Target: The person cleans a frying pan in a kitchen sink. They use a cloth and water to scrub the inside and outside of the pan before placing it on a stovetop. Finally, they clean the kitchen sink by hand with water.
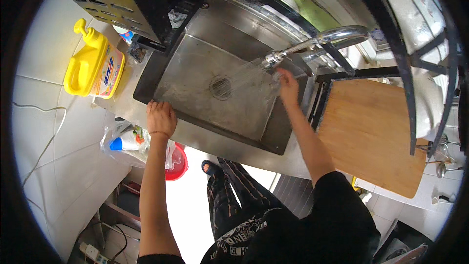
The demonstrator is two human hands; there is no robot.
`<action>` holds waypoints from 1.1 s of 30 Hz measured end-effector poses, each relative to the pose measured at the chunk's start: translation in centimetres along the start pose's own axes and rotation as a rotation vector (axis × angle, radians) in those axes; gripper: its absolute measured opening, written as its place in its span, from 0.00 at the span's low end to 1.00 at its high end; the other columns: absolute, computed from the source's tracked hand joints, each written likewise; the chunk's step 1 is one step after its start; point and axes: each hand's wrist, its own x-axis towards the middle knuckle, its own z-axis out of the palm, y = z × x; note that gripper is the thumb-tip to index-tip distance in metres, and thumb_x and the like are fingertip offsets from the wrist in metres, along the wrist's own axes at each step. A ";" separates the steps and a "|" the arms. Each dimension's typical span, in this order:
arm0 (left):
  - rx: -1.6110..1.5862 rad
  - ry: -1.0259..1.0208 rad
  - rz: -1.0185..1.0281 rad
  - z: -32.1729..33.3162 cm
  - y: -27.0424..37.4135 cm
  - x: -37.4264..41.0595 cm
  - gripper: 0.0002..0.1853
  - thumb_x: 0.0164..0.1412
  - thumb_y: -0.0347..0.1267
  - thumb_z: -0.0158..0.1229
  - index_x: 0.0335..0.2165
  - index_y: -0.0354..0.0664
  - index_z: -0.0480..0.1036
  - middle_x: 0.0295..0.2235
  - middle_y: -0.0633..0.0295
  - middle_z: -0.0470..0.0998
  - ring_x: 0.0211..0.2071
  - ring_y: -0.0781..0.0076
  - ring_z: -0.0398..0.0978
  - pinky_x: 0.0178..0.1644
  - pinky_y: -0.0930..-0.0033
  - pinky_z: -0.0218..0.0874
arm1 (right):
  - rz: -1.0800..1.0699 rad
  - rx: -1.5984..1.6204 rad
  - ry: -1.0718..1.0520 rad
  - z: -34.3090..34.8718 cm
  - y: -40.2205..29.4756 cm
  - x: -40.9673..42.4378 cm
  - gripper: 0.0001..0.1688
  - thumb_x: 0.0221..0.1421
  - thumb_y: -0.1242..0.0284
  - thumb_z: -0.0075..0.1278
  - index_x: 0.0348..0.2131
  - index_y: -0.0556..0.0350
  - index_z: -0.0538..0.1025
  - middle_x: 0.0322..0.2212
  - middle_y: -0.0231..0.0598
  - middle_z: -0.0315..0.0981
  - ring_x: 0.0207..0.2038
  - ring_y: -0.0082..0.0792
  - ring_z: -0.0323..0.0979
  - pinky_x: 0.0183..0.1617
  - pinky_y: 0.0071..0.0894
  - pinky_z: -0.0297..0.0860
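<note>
A chrome faucet (322, 40) reaches over the stainless steel sink (216, 99), and its spray head (273, 59) sends water in a fan towards the round drain (221, 87). My right hand (287, 86) is beside the spray head, slightly blurred, with its fingers near the water; whether it holds something cannot be told. My left hand (161, 119) rests on the sink's front left edge, fingers curled over the rim, and no object shows in it.
A yellow pump jug (93, 62) stands left of the sink. A black metal rack (403, 55) arches above the right side, over a wooden cutting board (370, 135). Below on the left are a plastic bag (117, 154) with a bottle and a red bucket (177, 165).
</note>
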 end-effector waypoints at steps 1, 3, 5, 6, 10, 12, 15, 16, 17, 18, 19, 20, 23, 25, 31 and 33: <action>-0.006 0.006 -0.004 -0.1 0.1 -0.1 0.06 0.44 0.30 0.45 0.20 0.39 0.66 0.23 0.54 0.70 0.32 0.57 0.65 0.49 0.60 0.48 | -0.007 0.048 0.014 -1.7 0.1 1.7 0.10 0.50 0.78 0.40 0.34 0.57 0.71 0.32 0.32 0.70 0.33 0.25 0.65 0.37 0.22 0.60; -0.014 0.026 -0.013 -0.2 0.1 0.1 0.06 0.45 0.30 0.45 0.20 0.39 0.66 0.23 0.54 0.70 0.32 0.57 0.65 0.49 0.60 0.48 | -0.045 0.081 0.096 -4.5 -0.8 5.0 0.08 0.50 0.76 0.41 0.31 0.59 0.71 0.24 0.32 0.66 0.25 0.22 0.61 0.31 0.22 0.59; -0.016 0.019 -0.020 -0.4 0.4 0.2 0.06 0.44 0.31 0.45 0.20 0.39 0.66 0.23 0.54 0.70 0.32 0.57 0.65 0.50 0.60 0.48 | -0.100 0.049 0.186 -5.6 -1.0 7.5 0.09 0.50 0.73 0.42 0.27 0.61 0.71 0.15 0.33 0.62 0.20 0.22 0.57 0.26 0.23 0.58; -0.021 0.013 -0.024 -0.3 0.5 0.2 0.06 0.44 0.31 0.45 0.20 0.39 0.66 0.23 0.54 0.70 0.32 0.57 0.65 0.50 0.60 0.48 | -0.128 0.033 0.201 -5.3 -0.3 8.6 0.10 0.50 0.71 0.42 0.25 0.61 0.71 0.15 0.33 0.61 0.20 0.22 0.57 0.26 0.23 0.58; 0.001 0.009 -0.027 -0.1 0.0 0.0 0.07 0.42 0.31 0.46 0.20 0.39 0.66 0.23 0.54 0.70 0.33 0.58 0.65 0.50 0.60 0.48 | 0.006 0.165 0.040 -2.7 -1.2 5.6 0.17 0.51 0.65 0.42 0.20 0.62 0.70 0.13 0.32 0.61 0.19 0.24 0.56 0.26 0.25 0.57; 0.002 -0.016 -0.035 0.1 -0.3 -0.3 0.07 0.41 0.31 0.46 0.20 0.39 0.66 0.23 0.55 0.70 0.33 0.59 0.65 0.50 0.60 0.48 | 0.273 0.071 -0.021 -1.4 -0.7 2.5 0.19 0.51 0.62 0.41 0.21 0.61 0.71 0.15 0.32 0.62 0.20 0.25 0.56 0.28 0.26 0.57; -0.034 0.043 -0.011 0.4 -0.2 -0.2 0.06 0.40 0.31 0.47 0.20 0.39 0.66 0.23 0.55 0.70 0.33 0.60 0.65 0.50 0.60 0.48 | 0.438 0.265 0.012 2.0 0.6 -1.3 0.18 0.47 0.61 0.44 0.18 0.57 0.70 0.19 0.31 0.63 0.23 0.24 0.55 0.30 0.26 0.55; -0.044 0.042 -0.023 0.4 -0.2 -0.2 0.06 0.40 0.31 0.47 0.20 0.39 0.66 0.23 0.56 0.70 0.33 0.60 0.65 0.50 0.60 0.48 | 0.469 0.257 -0.003 2.9 0.9 -1.6 0.17 0.47 0.62 0.45 0.18 0.58 0.70 0.19 0.31 0.62 0.24 0.24 0.55 0.30 0.27 0.55; -0.057 0.041 -0.035 0.4 -0.2 -0.1 0.06 0.40 0.31 0.47 0.20 0.39 0.66 0.23 0.56 0.69 0.33 0.60 0.65 0.50 0.60 0.48 | 0.500 0.246 -0.015 3.5 1.6 -1.4 0.16 0.46 0.63 0.45 0.19 0.59 0.70 0.20 0.30 0.62 0.24 0.25 0.55 0.30 0.27 0.55; -0.069 0.039 -0.045 0.4 -0.1 0.0 0.06 0.40 0.30 0.47 0.20 0.39 0.66 0.23 0.56 0.69 0.33 0.60 0.65 0.50 0.60 0.48 | 0.420 0.244 -0.020 4.2 3.4 0.2 0.13 0.45 0.65 0.46 0.22 0.59 0.69 0.22 0.32 0.63 0.25 0.26 0.56 0.31 0.28 0.56; -0.074 0.034 -0.037 0.4 0.1 0.1 0.06 0.40 0.30 0.47 0.19 0.39 0.66 0.23 0.56 0.69 0.33 0.60 0.65 0.50 0.60 0.48 | 0.345 0.237 -0.020 4.7 6.1 2.7 0.12 0.43 0.68 0.46 0.25 0.60 0.69 0.24 0.34 0.63 0.26 0.28 0.58 0.32 0.29 0.56; -0.073 0.029 -0.034 0.4 0.1 0.2 0.06 0.40 0.30 0.47 0.19 0.39 0.66 0.23 0.56 0.69 0.33 0.60 0.65 0.50 0.60 0.48 | 0.269 0.235 -0.026 5.2 7.4 4.3 0.12 0.41 0.71 0.47 0.28 0.60 0.69 0.25 0.36 0.63 0.27 0.30 0.59 0.33 0.30 0.57; -0.042 0.019 -0.054 0.0 -0.7 -0.5 0.06 0.40 0.31 0.47 0.19 0.39 0.66 0.23 0.56 0.69 0.32 0.61 0.65 0.49 0.60 0.49 | -0.442 -0.403 0.024 4.5 -3.6 5.9 0.28 0.38 0.76 0.47 0.43 0.60 0.60 0.37 0.46 0.59 0.38 0.39 0.60 0.41 0.33 0.58; -0.063 0.020 -0.046 0.0 -0.3 -0.1 0.06 0.39 0.31 0.48 0.18 0.39 0.66 0.22 0.56 0.69 0.32 0.60 0.65 0.49 0.60 0.49 | -0.500 -0.642 0.280 5.3 -3.0 8.8 0.27 0.29 0.85 0.44 0.37 0.58 0.63 0.32 0.46 0.60 0.36 0.46 0.58 0.39 0.39 0.57; -0.086 0.049 -0.045 0.3 -0.3 0.2 0.07 0.38 0.32 0.48 0.19 0.39 0.66 0.22 0.56 0.69 0.32 0.60 0.65 0.48 0.60 0.50 | -0.574 -0.442 -0.065 11.4 -1.1 9.1 0.22 0.38 0.86 0.40 0.38 0.57 0.66 0.36 0.43 0.62 0.40 0.44 0.61 0.42 0.37 0.59; -0.079 0.020 -0.037 -0.3 -0.3 -0.2 0.07 0.37 0.32 0.48 0.19 0.39 0.66 0.22 0.56 0.69 0.32 0.59 0.65 0.48 0.60 0.50 | -0.697 -0.340 -0.334 13.1 -5.2 4.8 0.20 0.41 0.84 0.41 0.39 0.57 0.66 0.35 0.45 0.63 0.39 0.43 0.63 0.41 0.35 0.61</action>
